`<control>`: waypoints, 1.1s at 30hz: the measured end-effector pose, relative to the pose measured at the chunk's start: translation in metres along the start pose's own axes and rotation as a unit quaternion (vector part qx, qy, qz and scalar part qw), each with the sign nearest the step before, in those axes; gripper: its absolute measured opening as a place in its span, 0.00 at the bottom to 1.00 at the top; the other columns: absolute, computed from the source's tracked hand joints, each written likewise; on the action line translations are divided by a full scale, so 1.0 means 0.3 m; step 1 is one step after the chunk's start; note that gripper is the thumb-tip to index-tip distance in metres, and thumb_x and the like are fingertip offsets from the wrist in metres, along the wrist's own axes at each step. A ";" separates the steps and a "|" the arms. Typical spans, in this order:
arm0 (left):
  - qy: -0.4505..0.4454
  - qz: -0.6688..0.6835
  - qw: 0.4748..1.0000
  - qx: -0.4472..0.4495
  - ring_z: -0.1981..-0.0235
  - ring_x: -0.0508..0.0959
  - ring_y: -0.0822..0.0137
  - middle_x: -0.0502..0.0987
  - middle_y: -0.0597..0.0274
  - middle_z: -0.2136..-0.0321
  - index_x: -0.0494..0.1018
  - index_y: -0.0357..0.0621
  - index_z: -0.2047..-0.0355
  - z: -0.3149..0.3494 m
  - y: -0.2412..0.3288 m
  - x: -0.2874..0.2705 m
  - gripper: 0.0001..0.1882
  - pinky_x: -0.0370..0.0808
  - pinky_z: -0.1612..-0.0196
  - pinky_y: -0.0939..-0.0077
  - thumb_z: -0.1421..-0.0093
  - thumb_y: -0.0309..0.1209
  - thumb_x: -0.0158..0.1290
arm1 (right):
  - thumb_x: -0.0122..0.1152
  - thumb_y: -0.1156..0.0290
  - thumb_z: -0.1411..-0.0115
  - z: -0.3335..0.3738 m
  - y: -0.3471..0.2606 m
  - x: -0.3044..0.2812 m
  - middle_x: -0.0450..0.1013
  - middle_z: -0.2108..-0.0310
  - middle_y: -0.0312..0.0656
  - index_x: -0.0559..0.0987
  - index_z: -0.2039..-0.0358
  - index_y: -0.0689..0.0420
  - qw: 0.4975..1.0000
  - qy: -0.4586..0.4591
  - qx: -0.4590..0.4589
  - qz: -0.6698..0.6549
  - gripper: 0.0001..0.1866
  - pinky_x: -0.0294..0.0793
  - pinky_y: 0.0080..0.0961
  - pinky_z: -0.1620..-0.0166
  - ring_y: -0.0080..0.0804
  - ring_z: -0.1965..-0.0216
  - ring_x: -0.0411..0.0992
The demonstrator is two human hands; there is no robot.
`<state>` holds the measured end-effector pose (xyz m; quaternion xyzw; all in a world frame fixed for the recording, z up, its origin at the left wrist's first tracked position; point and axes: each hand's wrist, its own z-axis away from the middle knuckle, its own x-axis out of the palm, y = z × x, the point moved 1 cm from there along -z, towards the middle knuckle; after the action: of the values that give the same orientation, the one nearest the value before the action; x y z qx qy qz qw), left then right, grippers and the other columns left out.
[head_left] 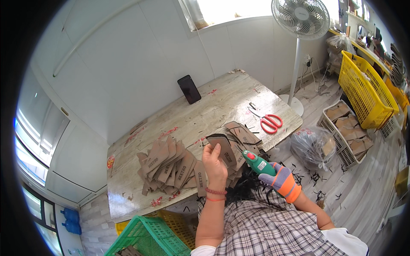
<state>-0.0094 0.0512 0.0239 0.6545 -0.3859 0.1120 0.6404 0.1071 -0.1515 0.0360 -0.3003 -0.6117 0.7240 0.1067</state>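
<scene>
My left hand (214, 165), bare with red bands at the wrist, pinches a flat brown-grey piece (225, 149) with dark printing and a black edge. In my right hand (283, 182), under a purple-grey and orange glove, is a green handheld power tool (259, 164) with a red button. Its tip points toward the held piece; whether they touch I cannot tell. A fanned pile of similar pieces (167, 166) lies left of my left hand. More printed pieces (242, 133) lie beyond the held one. Black strips (247, 185) heap on my lap below my hands.
On the worn table (171, 121) are red-handled scissors (270, 123) and an upright phone (189, 89). A green crate (147, 239) stands below at left. Rightward are a clear plastic bag (314, 145), a white crate (341, 141), a yellow basket (367, 98) and a standing fan (301, 17).
</scene>
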 end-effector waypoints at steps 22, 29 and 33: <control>0.084 -0.025 0.996 -0.024 0.72 0.75 0.78 0.78 0.67 0.73 0.74 0.41 0.71 0.090 0.030 0.110 0.03 0.70 0.69 0.86 0.44 0.22 0.57 | 0.72 0.59 0.52 0.020 -0.035 -0.013 0.76 0.73 0.37 0.75 0.55 0.63 0.997 -0.003 0.011 -0.072 0.28 0.73 0.18 0.70 0.17 0.75 0.72; 0.065 -0.040 0.996 -0.035 0.75 0.75 0.77 0.78 0.66 0.73 0.74 0.41 0.72 0.104 0.007 0.106 0.03 0.71 0.69 0.85 0.44 0.21 0.58 | 0.70 0.63 0.49 0.029 -0.084 -0.034 0.74 0.74 0.33 0.73 0.55 0.63 0.997 -0.021 0.028 -0.069 0.25 0.70 0.15 0.75 0.15 0.77 0.69; 0.039 -0.053 0.997 -0.044 0.74 0.75 0.77 0.78 0.65 0.74 0.75 0.40 0.72 0.118 -0.006 0.098 0.02 0.71 0.68 0.85 0.45 0.21 0.57 | 0.70 0.63 0.49 0.020 -0.063 -0.033 0.73 0.75 0.33 0.74 0.56 0.62 0.993 -0.019 0.035 -0.112 0.24 0.69 0.15 0.76 0.15 0.78 0.69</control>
<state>-0.0007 0.0076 0.0360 0.6403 -0.3302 0.0859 0.6882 0.1078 -0.1573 0.0573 -0.2125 -0.6174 0.7341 0.1861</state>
